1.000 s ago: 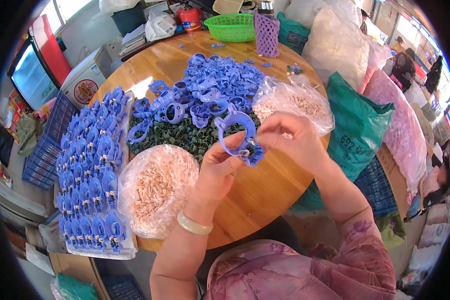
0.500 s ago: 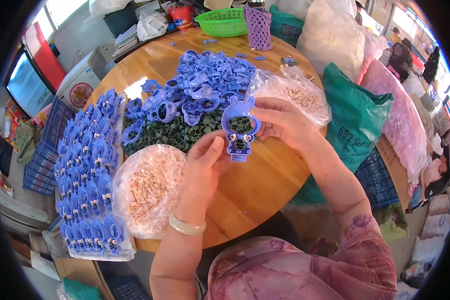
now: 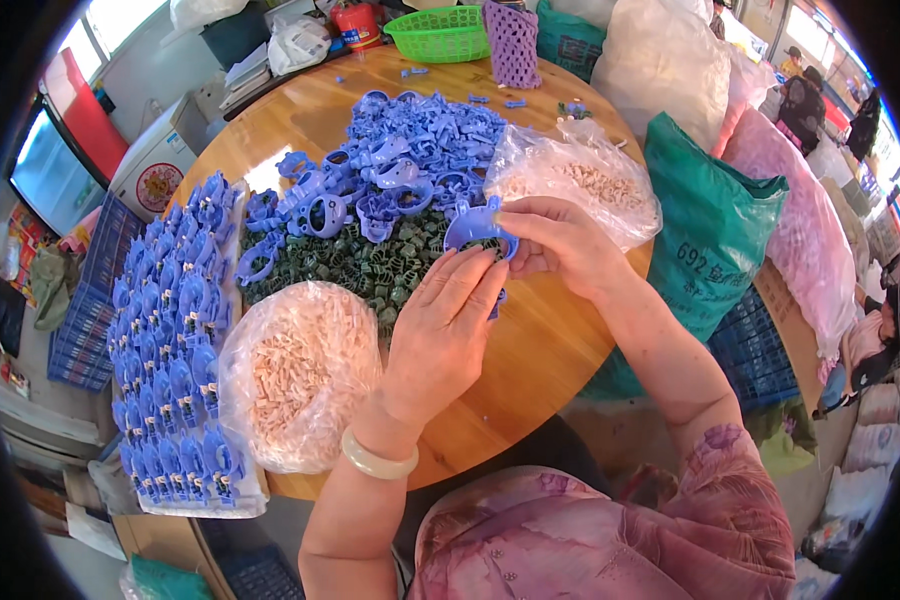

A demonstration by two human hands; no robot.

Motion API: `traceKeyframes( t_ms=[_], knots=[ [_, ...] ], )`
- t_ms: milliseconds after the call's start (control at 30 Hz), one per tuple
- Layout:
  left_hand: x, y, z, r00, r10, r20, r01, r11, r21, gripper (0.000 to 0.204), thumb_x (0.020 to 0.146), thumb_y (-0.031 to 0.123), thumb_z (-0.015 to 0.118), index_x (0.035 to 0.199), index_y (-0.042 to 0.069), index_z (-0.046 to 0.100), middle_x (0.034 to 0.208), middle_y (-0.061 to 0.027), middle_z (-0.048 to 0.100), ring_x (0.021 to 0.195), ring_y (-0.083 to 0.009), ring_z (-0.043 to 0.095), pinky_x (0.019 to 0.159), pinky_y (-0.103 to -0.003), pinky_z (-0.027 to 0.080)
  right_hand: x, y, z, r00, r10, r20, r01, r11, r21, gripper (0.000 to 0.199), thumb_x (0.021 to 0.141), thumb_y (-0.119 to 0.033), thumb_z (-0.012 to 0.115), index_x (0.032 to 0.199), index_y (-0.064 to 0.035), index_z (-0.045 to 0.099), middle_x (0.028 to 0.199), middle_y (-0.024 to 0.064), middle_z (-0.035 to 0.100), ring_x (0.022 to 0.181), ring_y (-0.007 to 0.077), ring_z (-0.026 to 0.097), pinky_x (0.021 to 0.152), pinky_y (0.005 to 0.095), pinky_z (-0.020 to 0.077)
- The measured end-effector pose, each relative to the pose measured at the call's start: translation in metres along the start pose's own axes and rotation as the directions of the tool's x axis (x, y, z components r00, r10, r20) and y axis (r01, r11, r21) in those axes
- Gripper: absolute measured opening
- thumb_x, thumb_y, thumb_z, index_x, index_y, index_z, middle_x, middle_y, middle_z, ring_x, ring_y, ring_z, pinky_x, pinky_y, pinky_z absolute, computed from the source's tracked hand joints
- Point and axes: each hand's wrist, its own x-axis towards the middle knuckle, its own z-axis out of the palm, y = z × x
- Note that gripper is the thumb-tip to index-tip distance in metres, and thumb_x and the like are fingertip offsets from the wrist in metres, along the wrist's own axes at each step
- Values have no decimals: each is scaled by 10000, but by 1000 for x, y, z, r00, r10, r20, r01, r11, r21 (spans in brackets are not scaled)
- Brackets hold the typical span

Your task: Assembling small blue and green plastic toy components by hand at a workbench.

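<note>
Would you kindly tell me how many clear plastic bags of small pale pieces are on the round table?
2: one clear bag lies left of the left hand; the other bag lies beyond the right hand. Others may be hidden.
</note>
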Motion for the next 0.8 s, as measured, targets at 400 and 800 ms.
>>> traceKeyframes(
  t_ms=[400, 800],
  knots=[
    [-7, -6, -4, 639, -739, 213, 492, 180, -852, 316, 846, 17, 543, 1160, 22, 569, 985, -16, 571, 804, -63, 546, 683, -221, 485, 9, 13, 2, 980, -200, 14, 183, 863, -470, 237, 811, -201, 677, 930, -29, 564, 687, 4, 579, 529, 57, 512, 459, 188, 378],
    [-15, -29, 5, 643, -677, 358, 449, -44, -892, 315, 893, 62, 476, 1196, -4, 523, 1006, -41, 565, 893, -91, 554, 838, -234, 466, 21, 22, 3, 979, -199, 42, 191, 831, -523, 270, 813, -252, 682, 874, -13, 573, 630, 9, 566, 510, 50, 482, 437, 206, 358]
  ],
)
